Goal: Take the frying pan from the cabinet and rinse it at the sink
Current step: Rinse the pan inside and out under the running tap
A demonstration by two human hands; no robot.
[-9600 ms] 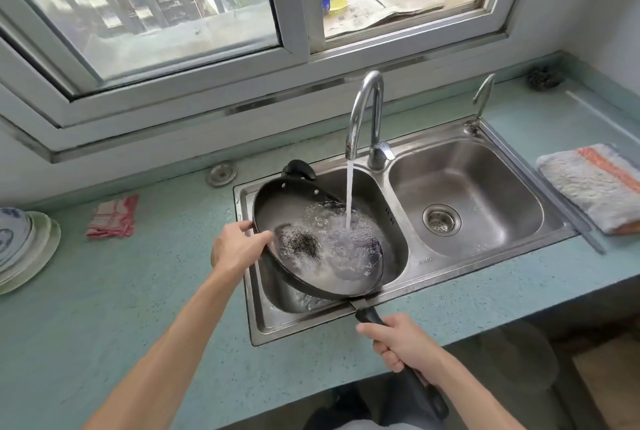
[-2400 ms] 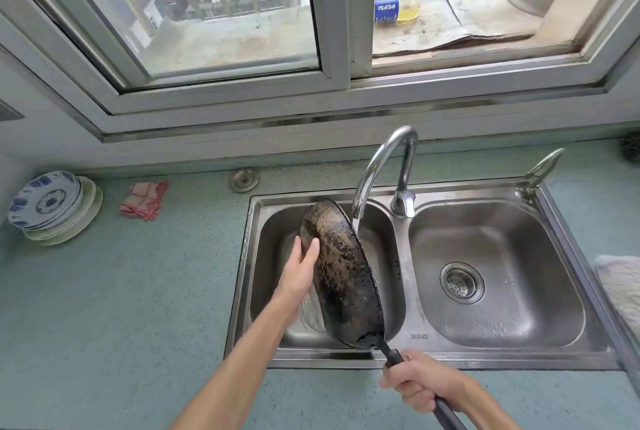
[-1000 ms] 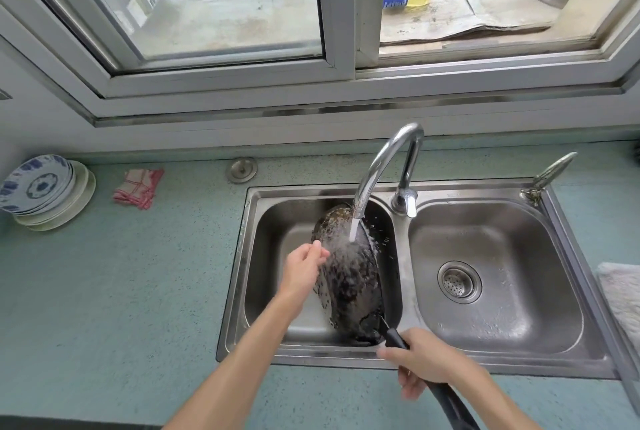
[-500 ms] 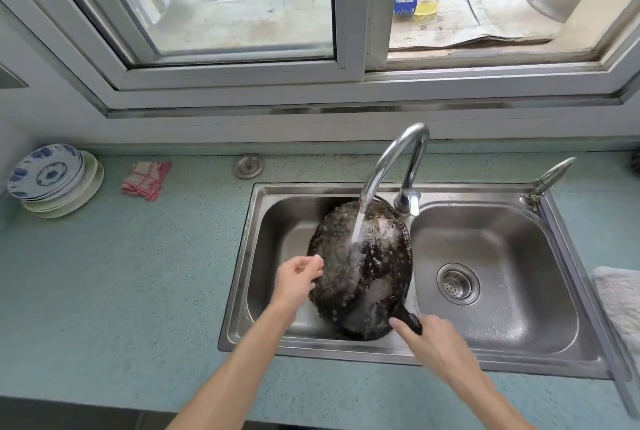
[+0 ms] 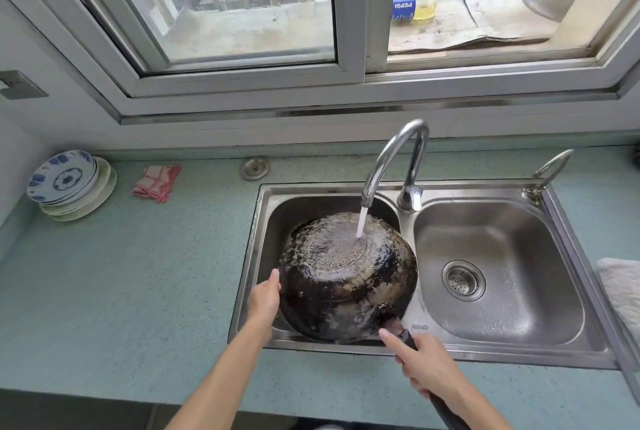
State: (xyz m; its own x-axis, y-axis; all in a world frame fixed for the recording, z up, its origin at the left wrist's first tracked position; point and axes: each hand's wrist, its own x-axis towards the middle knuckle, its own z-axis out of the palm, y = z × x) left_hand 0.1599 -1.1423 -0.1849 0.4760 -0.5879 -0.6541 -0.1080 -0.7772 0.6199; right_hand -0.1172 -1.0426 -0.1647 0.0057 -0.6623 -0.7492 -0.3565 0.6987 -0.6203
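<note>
The black frying pan [image 5: 346,277] hangs upside down over the left basin of the steel double sink [image 5: 568,357], its scorched underside facing up. Water from the curved tap [image 5: 394,156] runs onto the pan's far side and spreads over it. My right hand [image 5: 424,360] is closed around the dark handle at the sink's front edge. My left hand [image 5: 265,298] rests flat against the pan's left rim, fingers together. The pan's inside is hidden.
A stack of blue-and-white plates [image 5: 67,183] and a red checked cloth [image 5: 157,182] sit on the green counter [image 5: 121,284] at the left. A towel [image 5: 623,291] lies at the right edge. A second small tap [image 5: 550,166] stands behind the right basin.
The pan has turned further over, from tilted on edge to fully bottom-up under the stream. My left hand has shifted from the underside to the left rim.
</note>
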